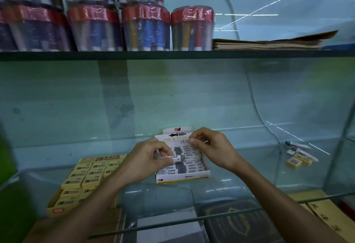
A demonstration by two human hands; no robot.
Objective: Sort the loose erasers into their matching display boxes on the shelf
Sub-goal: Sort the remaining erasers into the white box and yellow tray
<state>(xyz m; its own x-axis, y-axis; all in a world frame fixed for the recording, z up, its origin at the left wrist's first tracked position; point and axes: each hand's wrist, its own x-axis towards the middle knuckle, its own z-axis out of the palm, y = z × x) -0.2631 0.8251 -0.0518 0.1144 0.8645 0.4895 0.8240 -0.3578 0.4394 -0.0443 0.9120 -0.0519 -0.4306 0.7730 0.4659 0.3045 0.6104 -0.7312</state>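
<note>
Likely light and rubbery, the ink-and-pencil eraser [175, 157] — pinched by left hand [148, 159] over its box [182, 177] — suits end grips; right hand [208, 146], at two o'clock, curls on the box's flap.

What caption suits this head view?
Left hand sets a grey-and-white eraser into the white ink-and-pencil eraser box; right hand steadies its lid.

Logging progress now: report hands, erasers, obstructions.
Left hand pinching a grey-and-white eraser over the ink and pencil eraser box. Right hand at the box's back flap. Loose erasers still lie far right. Nothing in the way.
</note>
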